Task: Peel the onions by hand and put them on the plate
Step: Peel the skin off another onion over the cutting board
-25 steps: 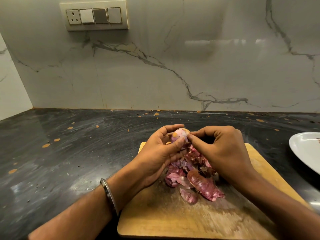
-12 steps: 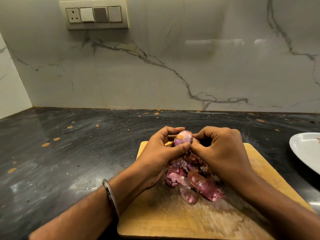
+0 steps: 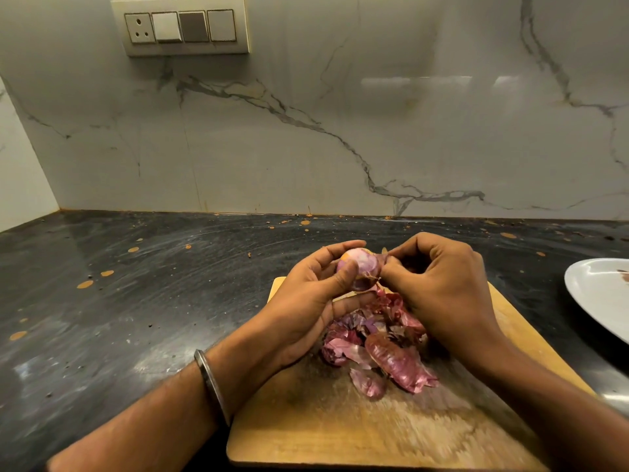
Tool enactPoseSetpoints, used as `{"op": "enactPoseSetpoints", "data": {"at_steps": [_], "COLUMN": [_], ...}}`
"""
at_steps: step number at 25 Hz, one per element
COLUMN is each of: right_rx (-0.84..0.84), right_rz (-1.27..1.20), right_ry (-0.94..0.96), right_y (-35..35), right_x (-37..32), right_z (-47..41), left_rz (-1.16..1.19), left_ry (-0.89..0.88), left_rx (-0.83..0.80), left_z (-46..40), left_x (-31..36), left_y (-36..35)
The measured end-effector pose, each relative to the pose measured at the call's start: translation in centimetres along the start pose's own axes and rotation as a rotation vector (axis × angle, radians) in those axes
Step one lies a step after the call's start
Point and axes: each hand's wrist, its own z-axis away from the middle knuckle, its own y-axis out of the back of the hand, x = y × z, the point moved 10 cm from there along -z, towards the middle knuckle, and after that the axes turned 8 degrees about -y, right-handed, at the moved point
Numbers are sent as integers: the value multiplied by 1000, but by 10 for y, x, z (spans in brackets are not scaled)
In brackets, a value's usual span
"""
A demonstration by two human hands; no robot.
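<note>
A small pinkish-purple onion (image 3: 361, 267) is held above the far end of a wooden cutting board (image 3: 340, 427). My left hand (image 3: 306, 301) grips it, thumb across its near side and fingers curled behind. My right hand (image 3: 439, 287) pinches a strip of its skin at the onion's right side. Under both hands a pile of purple onion peels (image 3: 381, 352) lies on the board. A white plate (image 3: 599, 294) sits at the right edge of the view, partly cut off, with a small dark scrap on it.
The board rests on a dark stone counter (image 3: 136, 301) speckled with orange spots. A marble wall (image 3: 340, 131) rises behind, with a switch panel (image 3: 180, 27) at upper left. A metal bangle (image 3: 212, 386) circles my left wrist.
The onion has turned in my left hand and risen slightly. My right fingers have shifted to its right side and now pull at a skin strip.
</note>
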Motion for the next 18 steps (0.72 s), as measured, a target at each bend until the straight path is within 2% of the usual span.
{"op": "enactPoseSetpoints", "data": {"at_steps": [4, 11, 18], "right_rx": [-15, -113, -86], "right_rz": [-74, -49, 52], "right_ry": [-123, 16, -11], "right_y": [-2, -11, -6], "right_x": [15, -3, 3], "right_z": [-3, 1, -4], "left_rz": [83, 27, 91], "left_ry": [43, 35, -13], "left_rx": [12, 1, 18], "left_z": [-2, -2, -5], "left_x": [-2, -2, 7], "left_y": [0, 2, 5]}}
